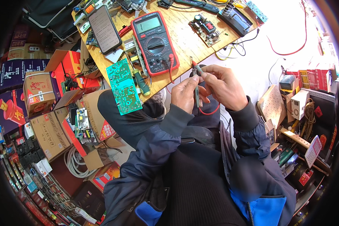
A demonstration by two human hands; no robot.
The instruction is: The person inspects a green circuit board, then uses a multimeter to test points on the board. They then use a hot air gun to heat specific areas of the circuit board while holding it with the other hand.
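Observation:
At the table's near edge my two hands are close together. My left hand [183, 91] is closed on a grey-green test probe [197, 97] that points down past its fingers. In my right hand [226, 86], thumb and fingers pinch a second grey-green test probe [197, 68], its end near the table edge. A red test lead [210, 112] loops below the right fingers. Just beyond my left hand lies a red and grey multimeter [154, 44] with its display lit and a red plug [171, 58] in it. A green circuit board [124, 87] overhangs the edge.
A green-handled screwdriver [141, 83] lies between the circuit board and multimeter. Farther back are a phone [103, 29], a small populated circuit board [205, 30] and a black soldering-iron stand [235, 20]. Cardboard boxes [39, 88] crowd the left; a wooden board [272, 104] leans at right.

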